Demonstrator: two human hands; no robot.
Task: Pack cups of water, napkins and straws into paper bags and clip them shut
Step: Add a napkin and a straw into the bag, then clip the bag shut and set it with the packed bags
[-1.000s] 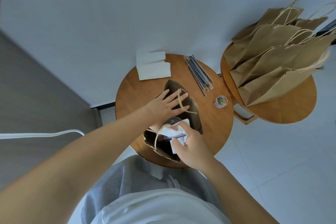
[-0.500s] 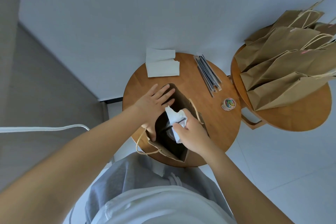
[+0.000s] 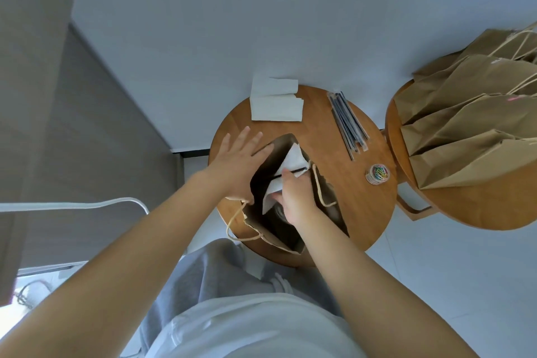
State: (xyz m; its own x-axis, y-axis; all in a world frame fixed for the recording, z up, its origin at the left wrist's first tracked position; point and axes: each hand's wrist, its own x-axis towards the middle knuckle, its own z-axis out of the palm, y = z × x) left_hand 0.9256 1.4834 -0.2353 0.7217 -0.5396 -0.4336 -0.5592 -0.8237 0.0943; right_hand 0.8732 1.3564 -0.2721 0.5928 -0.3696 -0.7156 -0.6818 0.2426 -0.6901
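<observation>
The table [image 3: 343, 160] carries the open bag [image 3: 270, 229] at its 7 o'clock edge, nearest the person for reach. The left hand [image 3: 235, 166], fingers straight, presses the bag's wall outward to hold the mouth wide. The right hand [image 3: 296, 197] pinches a napkin [image 3: 293, 160] and straw [image 3: 300, 170] (together, likely saving a trip) just inside the mouth.

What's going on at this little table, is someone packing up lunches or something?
A person is filling an open paper bag on a small round wooden table. The right hand is lowering a white napkin and a dark straw into it, while the left hand rests flat against the bag's side, fingers straight. Spare napkins, a bundle of straws and a small tub of coloured clips wait on the table. More brown bags lie piled on the next table.
</observation>
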